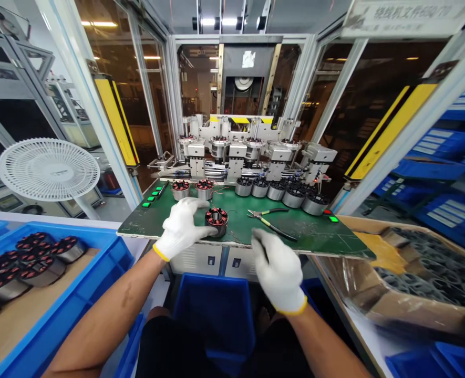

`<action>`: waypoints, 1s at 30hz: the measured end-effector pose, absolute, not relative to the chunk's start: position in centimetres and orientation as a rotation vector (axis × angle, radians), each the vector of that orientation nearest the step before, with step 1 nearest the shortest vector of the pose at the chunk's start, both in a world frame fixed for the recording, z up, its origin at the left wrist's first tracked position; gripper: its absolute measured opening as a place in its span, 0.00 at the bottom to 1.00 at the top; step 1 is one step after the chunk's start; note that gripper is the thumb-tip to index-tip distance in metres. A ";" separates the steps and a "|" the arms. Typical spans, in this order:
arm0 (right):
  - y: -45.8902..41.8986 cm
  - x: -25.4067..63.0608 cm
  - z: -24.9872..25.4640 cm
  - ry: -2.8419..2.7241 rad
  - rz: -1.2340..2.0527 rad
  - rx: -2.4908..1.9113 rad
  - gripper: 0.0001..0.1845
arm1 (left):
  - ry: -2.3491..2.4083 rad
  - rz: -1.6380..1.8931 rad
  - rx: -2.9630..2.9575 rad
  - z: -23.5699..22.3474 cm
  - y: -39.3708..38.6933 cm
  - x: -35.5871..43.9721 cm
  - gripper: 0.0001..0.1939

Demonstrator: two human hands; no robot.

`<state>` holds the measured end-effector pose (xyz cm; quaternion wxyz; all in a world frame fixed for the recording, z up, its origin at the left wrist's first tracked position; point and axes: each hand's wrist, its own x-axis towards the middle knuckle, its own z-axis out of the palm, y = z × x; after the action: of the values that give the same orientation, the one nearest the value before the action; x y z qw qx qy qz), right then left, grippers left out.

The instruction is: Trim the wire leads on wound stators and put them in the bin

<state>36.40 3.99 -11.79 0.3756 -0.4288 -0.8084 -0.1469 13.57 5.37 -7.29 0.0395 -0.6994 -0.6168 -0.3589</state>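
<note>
My left hand (183, 226), in a white glove, curves round the left side of a motor stator (216, 223) with copper windings, thumb at its front and fingers behind. The stator stands upright near the green tabletop's front edge. My right hand (277, 265), also gloved, is just in front of that edge with its fingers curled together; blur hides what, if anything, they pinch. Green-handled cutting pliers (269, 218) lie open beyond it. Two more wound stators, a left one (181, 190) and a right one (204, 189), stand behind my left hand.
Several unwound stators (276, 190) line the right of the green tabletop (240, 210). Behind is a winding machine (236, 152). A blue crate (110, 247) of wound stators is at left, a cardboard box (398, 299) of parts at right, a blue bin (214, 315) below.
</note>
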 end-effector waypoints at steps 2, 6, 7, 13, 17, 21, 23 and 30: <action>1.3 35.4 -13.0 -2.145 -0.478 -0.744 0.17 | -1.981 -0.987 -2.273 -7.4 6.3 13.1 0.47; -0.4 30.9 -13.6 -2.511 -0.503 -0.522 0.24 | -2.044 -0.893 -2.656 -7.4 8.1 13.7 0.46; 0.4 30.0 -13.4 -2.535 -0.501 -0.612 0.26 | -2.087 -0.906 -2.638 -7.5 8.3 14.0 0.43; 6.7 29.8 -12.0 -2.371 -0.479 -1.285 0.28 | -2.261 -0.990 -2.366 -8.2 7.3 15.2 0.33; 7.4 30.0 -12.1 -2.211 -0.434 -1.453 0.27 | -2.281 -0.997 -2.362 -8.2 7.3 15.3 0.37; 6.9 29.8 -11.5 -2.145 -0.404 -1.533 0.23 | -2.274 -1.004 -2.359 -8.3 7.6 15.2 0.37; 6.8 30.0 -10.8 -2.158 -0.357 -1.538 0.20 | -2.258 -1.008 -2.364 -8.3 7.7 15.2 0.37; 8.7 31.3 -8.0 -2.091 0.866 -1.271 0.24 | -2.229 -1.024 -2.367 -8.4 7.6 15.2 0.34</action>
<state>31.33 8.73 -8.04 0.2695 -0.4715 -0.7758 0.3211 15.16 7.62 -8.44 -0.1329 -0.6883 -0.6481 -0.2977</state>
